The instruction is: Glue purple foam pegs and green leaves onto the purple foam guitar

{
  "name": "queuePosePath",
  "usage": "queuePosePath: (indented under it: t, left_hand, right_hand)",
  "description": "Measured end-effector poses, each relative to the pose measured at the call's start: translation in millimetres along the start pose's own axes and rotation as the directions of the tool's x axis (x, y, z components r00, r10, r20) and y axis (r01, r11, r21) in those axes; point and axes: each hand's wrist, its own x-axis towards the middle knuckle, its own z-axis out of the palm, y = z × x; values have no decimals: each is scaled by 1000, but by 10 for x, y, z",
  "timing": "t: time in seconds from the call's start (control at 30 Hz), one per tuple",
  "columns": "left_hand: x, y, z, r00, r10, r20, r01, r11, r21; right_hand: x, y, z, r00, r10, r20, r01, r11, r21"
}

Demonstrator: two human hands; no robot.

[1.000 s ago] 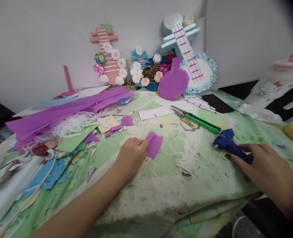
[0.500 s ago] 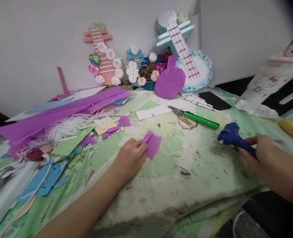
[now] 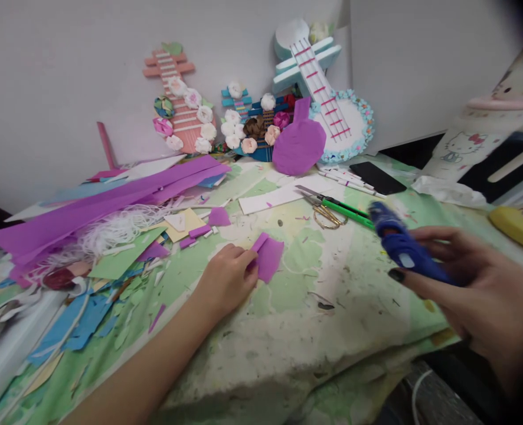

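Note:
My left hand (image 3: 229, 276) rests on the table, its fingers closed on a small piece of purple paper (image 3: 271, 260). A folded strip runs along the paper's near-left edge by my thumb. Over the right side of the table my right hand (image 3: 487, 289) grips a blue glue gun (image 3: 409, 251), slightly blurred. Just beyond the glue gun lie a green utility knife (image 3: 345, 211) with its blade out and gold-handled scissors (image 3: 329, 219). Short purple rolls (image 3: 195, 235) and a purple scrap (image 3: 219, 216) are left of the purple paper.
Paper scraps, white string (image 3: 124, 227) and long purple sheets (image 3: 111, 203) cover the left side. Decorated instrument models (image 3: 339, 112) and a purple lute-shaped piece (image 3: 299, 144) lean at the back wall. A black phone (image 3: 378, 177), a cup (image 3: 469, 141) and a yellow object (image 3: 518, 227) stand right.
My right hand has raised and turned the glue gun, moving it slightly left and up, so it now overlaps the knife's end. My left hand stays on the purple paper. The view shifts slightly.

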Motion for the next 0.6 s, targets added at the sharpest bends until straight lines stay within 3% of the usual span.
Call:
queuePosePath:
  t: [0.07,0.2,0.3,0.43,0.6]
  left_hand:
    - [-6,-1,-3,1000,-13,9,14,1000,-7]
    - [-12,-5,-5,1000,-7,13,7,1000,-4]
    - [-7,-5,-4,1000,4,3,-4,1000,8]
    - [2,-6,-1,1000,10,-1,-10,1000,22]
    - [6,-3,8,1000,1,-10,-1,1000,30]
  right_hand:
    - [30,-155,196,977,19,210,-62,978,201]
    - [97,-282,545,900,-70,430,-39,970,240]
    - [134,-298,710,864,-124,487,20,977,213]
    - [142,-322,818,821,-108,560,3,983,185]
    - [141,-340,912,834,-96,543,38,992,117]
